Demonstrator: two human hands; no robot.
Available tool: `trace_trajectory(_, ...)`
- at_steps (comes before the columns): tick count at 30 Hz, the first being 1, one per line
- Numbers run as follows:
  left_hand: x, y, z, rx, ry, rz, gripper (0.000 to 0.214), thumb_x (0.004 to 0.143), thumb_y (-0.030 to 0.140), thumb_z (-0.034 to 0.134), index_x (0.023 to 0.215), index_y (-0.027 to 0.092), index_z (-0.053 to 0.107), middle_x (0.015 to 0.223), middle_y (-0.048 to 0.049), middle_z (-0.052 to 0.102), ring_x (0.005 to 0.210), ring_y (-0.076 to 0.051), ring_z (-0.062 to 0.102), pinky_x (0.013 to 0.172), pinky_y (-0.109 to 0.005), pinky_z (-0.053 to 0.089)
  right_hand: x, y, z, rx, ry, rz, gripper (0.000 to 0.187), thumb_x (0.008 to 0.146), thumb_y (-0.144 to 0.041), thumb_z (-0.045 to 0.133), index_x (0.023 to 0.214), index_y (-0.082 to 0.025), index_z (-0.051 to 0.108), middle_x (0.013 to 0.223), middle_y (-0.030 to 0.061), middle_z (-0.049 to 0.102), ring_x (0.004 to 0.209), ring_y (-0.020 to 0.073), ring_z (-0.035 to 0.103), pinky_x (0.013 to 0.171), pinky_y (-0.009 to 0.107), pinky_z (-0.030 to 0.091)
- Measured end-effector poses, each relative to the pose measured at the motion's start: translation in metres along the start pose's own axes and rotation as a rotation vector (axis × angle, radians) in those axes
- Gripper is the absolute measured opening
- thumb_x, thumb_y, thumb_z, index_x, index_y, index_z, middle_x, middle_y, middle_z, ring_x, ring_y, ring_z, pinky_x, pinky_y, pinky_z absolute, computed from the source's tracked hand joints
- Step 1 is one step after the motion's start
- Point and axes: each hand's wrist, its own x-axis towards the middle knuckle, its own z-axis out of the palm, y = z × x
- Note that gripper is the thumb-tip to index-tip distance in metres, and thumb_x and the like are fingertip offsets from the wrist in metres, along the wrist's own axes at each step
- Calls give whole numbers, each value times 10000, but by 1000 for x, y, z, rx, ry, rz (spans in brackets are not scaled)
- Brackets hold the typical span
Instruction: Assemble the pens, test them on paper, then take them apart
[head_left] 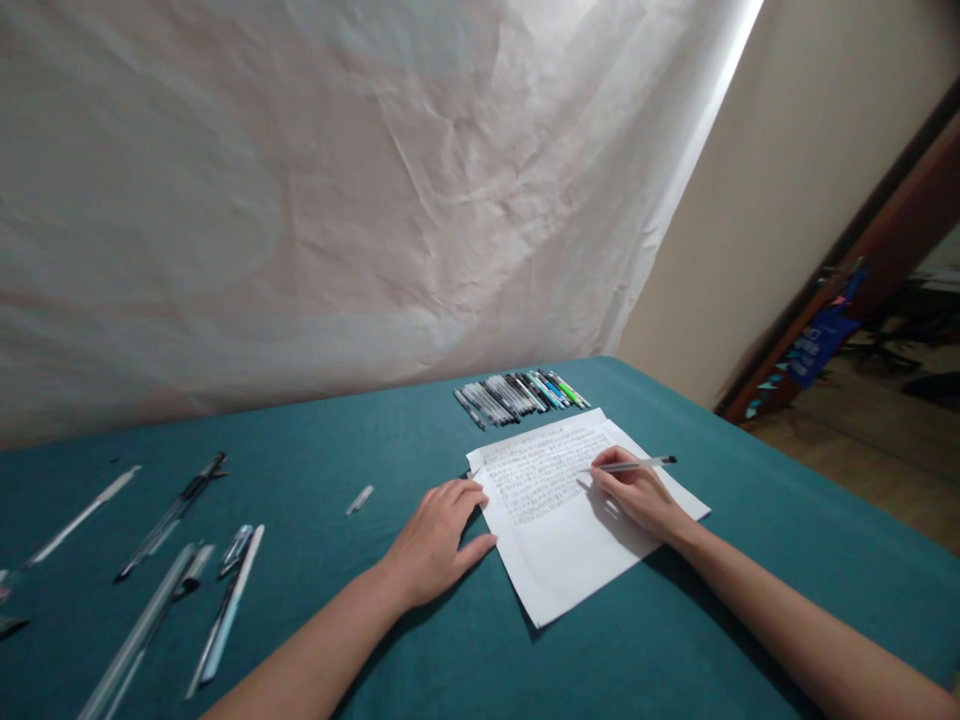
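Note:
White sheets of paper [559, 560] lie at an angle on the green-covered table, the upper part filled with rows of small handwriting. Over the written lines, my right hand [634, 495] grips a clear-barrelled pen [637, 464] with a dark end pointing right. Its tip is too small to make out against the page. My left hand [439, 535] rests at the left edge of the sheets, thumb and fingers apart, with fingertips touching the paper. A small clear pen cap [360, 500] lies on the cloth left of that hand.
A row of several pens [517, 397] lies side by side behind the paper. On the left are a black-and-clear pen [176, 510], a light blue pen [232, 605] and other loose pens and caps. A pale sheet [337, 200] hangs behind the table [315, 440].

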Motion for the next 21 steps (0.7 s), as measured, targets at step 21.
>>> trace_trajectory(21,1,0,0,12,1,-7,314,776,368,458,1050,215,480,1101,-63,483,1047,-198,411,896,-367,311,-3,2,2,-182,17,-64,196,771,-327,445,629,-193,430,527,-35,454,481,104,418,486,232,326)
